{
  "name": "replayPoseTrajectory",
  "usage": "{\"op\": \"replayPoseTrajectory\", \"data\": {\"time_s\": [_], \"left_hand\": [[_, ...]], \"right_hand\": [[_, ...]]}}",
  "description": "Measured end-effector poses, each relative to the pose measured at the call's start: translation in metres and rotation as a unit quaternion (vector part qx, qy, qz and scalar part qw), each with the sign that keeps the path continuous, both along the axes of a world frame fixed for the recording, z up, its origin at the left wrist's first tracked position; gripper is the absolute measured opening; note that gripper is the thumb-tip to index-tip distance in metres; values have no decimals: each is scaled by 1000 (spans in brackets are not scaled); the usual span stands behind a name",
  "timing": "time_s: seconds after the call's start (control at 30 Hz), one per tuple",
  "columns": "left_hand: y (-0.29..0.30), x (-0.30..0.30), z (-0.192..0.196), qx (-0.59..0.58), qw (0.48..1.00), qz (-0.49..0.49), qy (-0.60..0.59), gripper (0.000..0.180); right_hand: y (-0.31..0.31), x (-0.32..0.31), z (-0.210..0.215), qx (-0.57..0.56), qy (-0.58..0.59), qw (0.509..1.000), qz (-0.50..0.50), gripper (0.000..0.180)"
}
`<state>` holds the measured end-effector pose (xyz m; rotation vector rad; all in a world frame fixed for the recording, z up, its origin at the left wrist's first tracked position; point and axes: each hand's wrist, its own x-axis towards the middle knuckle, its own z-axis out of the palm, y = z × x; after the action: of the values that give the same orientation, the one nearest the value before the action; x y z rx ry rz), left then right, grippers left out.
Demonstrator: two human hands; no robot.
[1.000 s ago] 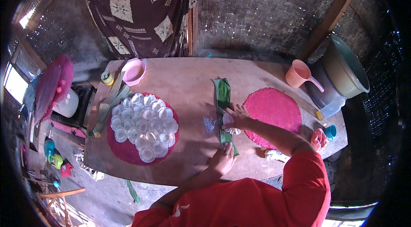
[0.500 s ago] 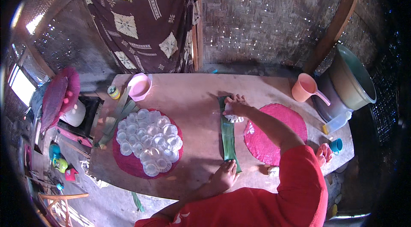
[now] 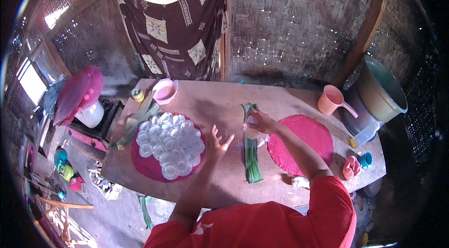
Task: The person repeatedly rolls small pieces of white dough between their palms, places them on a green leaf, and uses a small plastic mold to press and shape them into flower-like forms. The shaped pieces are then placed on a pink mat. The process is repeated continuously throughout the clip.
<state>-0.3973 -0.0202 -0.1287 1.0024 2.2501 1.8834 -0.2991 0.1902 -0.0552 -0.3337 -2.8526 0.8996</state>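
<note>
My left hand (image 3: 219,144) is raised above the table with its fingers spread and holds nothing. It is between the left pink mat (image 3: 140,167) and a green leaf strip (image 3: 253,166). Small white, round, cup-like pieces (image 3: 166,143) cover most of that mat. My right hand (image 3: 262,123) is closed over the upper part of the leaf. Something pale shows at its fingertips, too blurred to name. Just below this hand, a white crumpled piece (image 3: 263,139) lies between the leaf and the bare right pink mat (image 3: 304,145).
A pink bowl (image 3: 165,92), a small jar (image 3: 137,94) and more leaf strips (image 3: 135,119) are at the back left. On the right stand a pink dipper (image 3: 331,100), a clear bottle (image 3: 365,135), a blue cup (image 3: 365,160) and a large basin (image 3: 381,89). A pink cloth (image 3: 351,167) lies nearby.
My left hand has let go of the leaf's near end and lifted up and to the left, fingers spreading. The right hand has left the white crumpled piece beside the leaf. The view has shifted slightly.
</note>
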Motion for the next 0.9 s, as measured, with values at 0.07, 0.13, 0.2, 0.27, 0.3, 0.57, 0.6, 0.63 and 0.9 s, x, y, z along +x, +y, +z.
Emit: {"op": "replayPoseTrajectory", "data": {"time_s": [0.07,0.13,0.2,0.27,0.3,0.57,0.6,0.63,0.9], "left_hand": [[-2,-10,3,-11,982,-148,-119,39],[-9,-7,8,28,911,-322,-255,19],[-19,4,15,-19,909,-342,-235,11],[-30,11,23,-120,892,-392,-191,13],[-35,12,27,-249,894,-368,-56,20],[-26,46,55,193,774,-333,-503,61],[-26,48,60,207,704,-391,-555,71],[-27,52,62,215,658,-368,-621,70],[-31,69,46,143,818,-288,-477,17]], "right_hand": [[-15,26,6,-77,46,996,7,39],[-24,51,11,-91,29,995,-29,34],[-26,71,19,-77,65,993,-66,27],[-28,88,24,-42,117,985,-118,18],[-29,94,27,-60,147,977,-141,19],[-73,95,49,-385,245,882,-116,20],[-82,92,48,-414,242,870,-113,21],[-90,89,46,-444,242,857,-100,21],[-106,77,7,-473,221,843,-131,20]]}}
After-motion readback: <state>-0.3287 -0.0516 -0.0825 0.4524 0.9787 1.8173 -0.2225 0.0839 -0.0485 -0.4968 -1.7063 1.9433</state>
